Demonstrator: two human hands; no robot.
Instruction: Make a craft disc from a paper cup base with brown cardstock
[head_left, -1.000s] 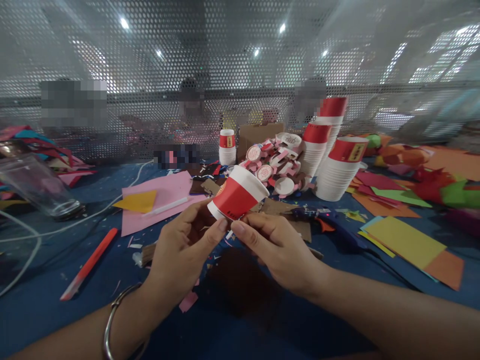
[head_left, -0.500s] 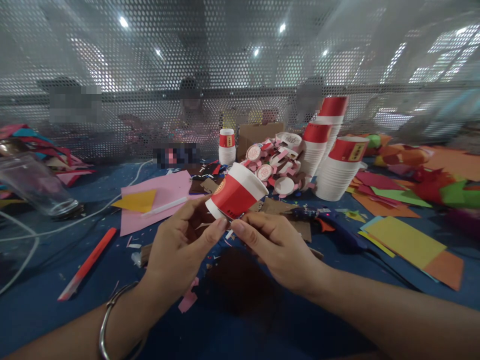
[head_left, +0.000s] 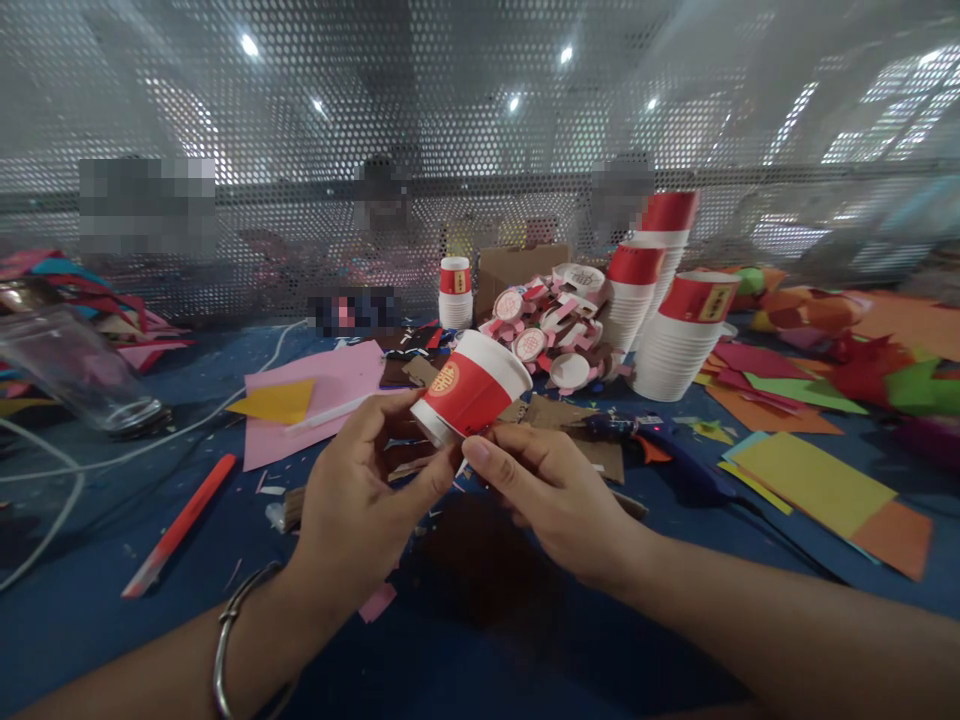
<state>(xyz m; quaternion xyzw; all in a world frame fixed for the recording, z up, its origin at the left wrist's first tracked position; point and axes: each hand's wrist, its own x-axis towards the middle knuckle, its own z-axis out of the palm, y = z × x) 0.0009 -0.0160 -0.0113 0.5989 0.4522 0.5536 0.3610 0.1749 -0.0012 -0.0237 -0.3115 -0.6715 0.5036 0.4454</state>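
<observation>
A red and white paper cup point(head_left: 480, 385) with a round gold print is tilted in front of me, its mouth facing up and right. My left hand point(head_left: 375, 470) is closed around the cup's lower left side, thumb near the base. From the right, my right hand point(head_left: 555, 485) pinches the cup low down, thumb and fingertips together. Its fingers partly hide the underside. Behind the cup lies a pile of cut cup pieces point(head_left: 555, 330) with pink paper strips. A blue glue gun point(head_left: 675, 450) rests to the right of my right hand.
Stacks of paper cups point(head_left: 679, 340) stand at the back right, and a smaller stack point(head_left: 455, 293) at the back. Coloured paper point(head_left: 817, 485) lies on the right, pink paper point(head_left: 262, 440) on the left. A red knife-like stick point(head_left: 184, 520), glass jar point(head_left: 82, 365) and white cable point(head_left: 202, 425) are left.
The cup has turned a little in my hands, so its round gold print now shows more fully. Both hands stay in nearly the same place.
</observation>
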